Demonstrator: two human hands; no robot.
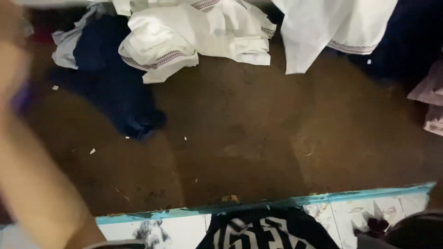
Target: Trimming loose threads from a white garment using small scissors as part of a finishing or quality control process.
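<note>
Here, the view looks straight down at a wide stretch of dark brown floor (pixel 258 138), which fills most of the picture and is dotted with small pale scraps and crumbs.

Along the left edge, a bare forearm (pixel 32 184) rises from the bottom corner toward the top. It is very close to the camera and heavily blurred, and it blocks the floor behind it. The left hand (pixel 11 69) at its upper end is only a smear of colour with a purple patch beside it, so I cannot tell whether the fingers are spread, together, or closed on something. The right hand does not appear.

Clothes lie heaped across the top of the view. A dark blue garment (pixel 110 87) sprawls over the floor at upper left, the nearest thing to the raised hand, though apart from it. Just beside it, and partly over it, sits a crumpled white cloth (pixel 184 39) with a thin patterned trim along its edge. A second white cloth (pixel 323 27) hangs down at upper right, with more dark fabric behind it. A pale pink cloth (pixel 431 99) pokes in at the right edge.

At the bottom, a turquoise painted edge (pixel 323 199) runs slightly upward from left to right, bordering a worn white surface (pixel 184 233). A black garment (pixel 267 230) with white markings lies over that surface, at the bottom centre.
</note>
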